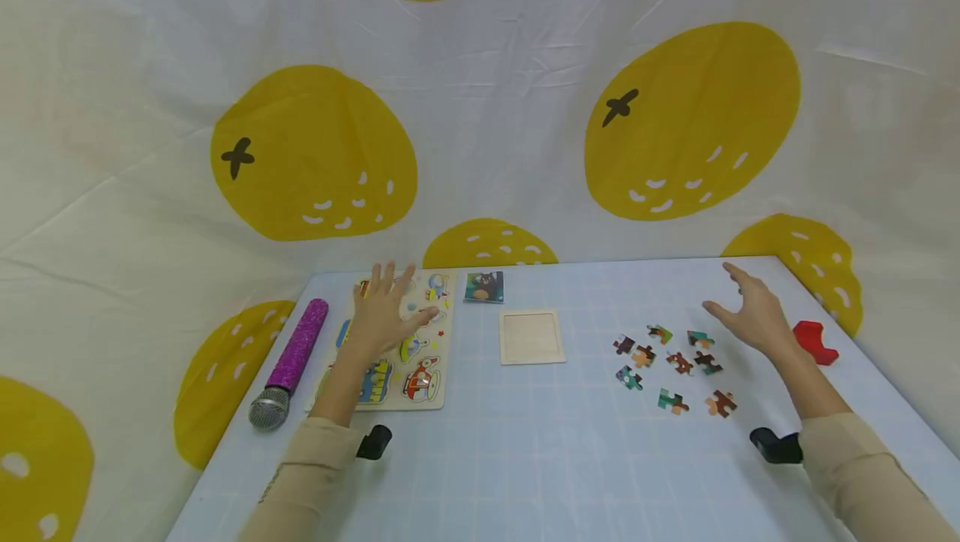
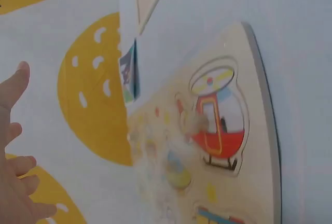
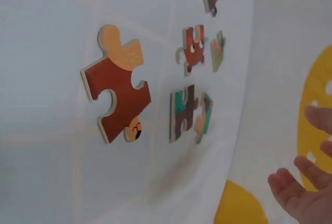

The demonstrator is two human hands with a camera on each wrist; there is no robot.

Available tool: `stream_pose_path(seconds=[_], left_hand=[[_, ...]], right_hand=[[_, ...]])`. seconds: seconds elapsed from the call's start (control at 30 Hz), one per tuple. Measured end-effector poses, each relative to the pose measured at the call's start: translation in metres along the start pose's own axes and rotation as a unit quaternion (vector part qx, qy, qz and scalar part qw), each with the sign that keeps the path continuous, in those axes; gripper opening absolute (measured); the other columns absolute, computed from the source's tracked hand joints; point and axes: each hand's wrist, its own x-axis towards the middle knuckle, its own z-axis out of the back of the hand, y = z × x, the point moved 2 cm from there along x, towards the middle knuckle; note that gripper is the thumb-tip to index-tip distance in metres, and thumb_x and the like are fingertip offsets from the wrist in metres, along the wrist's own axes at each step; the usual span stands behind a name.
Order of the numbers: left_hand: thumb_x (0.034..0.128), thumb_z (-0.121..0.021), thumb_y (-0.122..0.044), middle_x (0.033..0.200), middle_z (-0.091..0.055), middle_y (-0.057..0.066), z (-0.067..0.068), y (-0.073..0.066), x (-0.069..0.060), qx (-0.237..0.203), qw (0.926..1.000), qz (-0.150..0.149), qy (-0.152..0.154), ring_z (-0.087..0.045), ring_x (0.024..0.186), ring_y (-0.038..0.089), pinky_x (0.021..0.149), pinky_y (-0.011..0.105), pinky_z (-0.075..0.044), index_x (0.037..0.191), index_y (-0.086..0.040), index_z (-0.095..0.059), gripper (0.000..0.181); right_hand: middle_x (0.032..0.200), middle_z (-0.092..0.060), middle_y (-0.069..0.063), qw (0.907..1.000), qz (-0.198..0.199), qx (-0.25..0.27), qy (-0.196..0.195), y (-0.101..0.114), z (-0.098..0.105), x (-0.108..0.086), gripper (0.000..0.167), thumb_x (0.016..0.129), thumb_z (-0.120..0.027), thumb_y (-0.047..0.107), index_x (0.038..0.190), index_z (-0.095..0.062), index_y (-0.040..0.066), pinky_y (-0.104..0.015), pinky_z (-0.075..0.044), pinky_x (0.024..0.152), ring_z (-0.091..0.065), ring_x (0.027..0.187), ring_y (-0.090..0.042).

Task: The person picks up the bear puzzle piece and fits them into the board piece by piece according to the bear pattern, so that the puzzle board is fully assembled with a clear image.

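Observation:
My left hand point(image 1: 380, 318) hovers with spread fingers over a wooden peg puzzle board point(image 1: 447, 342) printed with vehicles; a helicopter piece point(image 2: 220, 123) shows up close in the left wrist view. To the right, my right hand point(image 1: 752, 313) is held above the table, fingers apart and nothing in them. Several loose jigsaw pieces point(image 1: 679, 363) lie scattered just left of it, and one brown piece point(image 3: 122, 86) is large in the right wrist view. Between the hands sits a square wooden puzzle tray point(image 1: 532, 337), with a small picture card point(image 1: 484, 287) behind it.
A purple glitter microphone point(image 1: 298, 347) lies along the table's left edge. Near the right edge is a red curved block point(image 1: 814, 343). A white cloth point(image 1: 502, 142) with yellow fruit shapes hangs behind the pale blue table point(image 1: 555, 459).

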Motion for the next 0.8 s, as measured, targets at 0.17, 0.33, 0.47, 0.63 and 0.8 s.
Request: stream_pose_path(seconds=[0.17, 0.33, 0.47, 0.63, 0.8], left_hand=[[0.0843, -0.062, -0.052, 0.153, -0.019, 0.023, -0.028, -0.026, 0.009, -0.063, 0.9973, -0.027, 0.026, -0.016, 0.140, 0.043, 0.105, 0.066, -0.021, 0.149, -0.010, -0.028, 0.084], [0.0816, -0.070, -0.043, 0.146, -0.036, 0.020, -0.056, -0.055, 0.020, -0.134, 0.9880, -0.038, 0.067, -0.036, 0.132, 0.041, 0.102, 0.058, -0.035, 0.143, -0.011, -0.040, 0.076], [0.0780, -0.076, -0.038, 0.140, -0.046, 0.018, -0.076, -0.067, 0.030, -0.161, 0.9817, -0.042, 0.093, -0.045, 0.126, 0.038, 0.101, 0.051, -0.041, 0.140, -0.009, -0.045, 0.075], [0.0730, -0.079, -0.041, 0.139, -0.047, 0.019, -0.098, -0.072, 0.039, -0.153, 0.9795, -0.037, 0.126, -0.044, 0.128, 0.036, 0.104, 0.047, -0.039, 0.139, -0.004, -0.045, 0.083], [0.0666, -0.084, -0.039, 0.142, -0.044, 0.017, -0.111, -0.073, 0.041, -0.160, 0.9730, -0.016, 0.165, -0.037, 0.132, 0.037, 0.108, 0.048, -0.033, 0.140, -0.004, -0.043, 0.092]], right_hand=[[0.128, -0.038, -0.041, 0.9932, -0.010, 0.013, 0.115, -0.014, -0.016, 0.003, 0.063, 0.091, -0.061, 0.019, 0.138, -0.031, -0.009, -0.065, -0.043, 0.085, -0.041, 0.110, -0.056], [0.126, -0.044, -0.040, 0.9820, -0.024, 0.025, 0.186, -0.023, -0.027, 0.002, 0.054, 0.088, -0.061, 0.015, 0.132, -0.042, -0.010, -0.062, -0.046, 0.082, -0.045, 0.108, -0.055], [0.123, -0.046, -0.039, 0.9788, -0.033, 0.026, 0.200, -0.031, -0.031, 0.003, 0.055, 0.087, -0.064, 0.015, 0.130, -0.043, -0.011, -0.061, -0.047, 0.082, -0.047, 0.106, -0.054], [0.121, -0.047, -0.039, 0.9757, -0.043, 0.018, 0.214, -0.038, -0.034, 0.004, 0.058, 0.085, -0.067, 0.019, 0.130, -0.044, -0.010, -0.060, -0.047, 0.081, -0.046, 0.105, -0.053], [0.119, -0.048, -0.038, 0.9722, -0.054, 0.010, 0.228, -0.042, -0.038, 0.004, 0.060, 0.085, -0.069, 0.023, 0.129, -0.044, -0.011, -0.060, -0.046, 0.083, -0.046, 0.103, -0.052]])
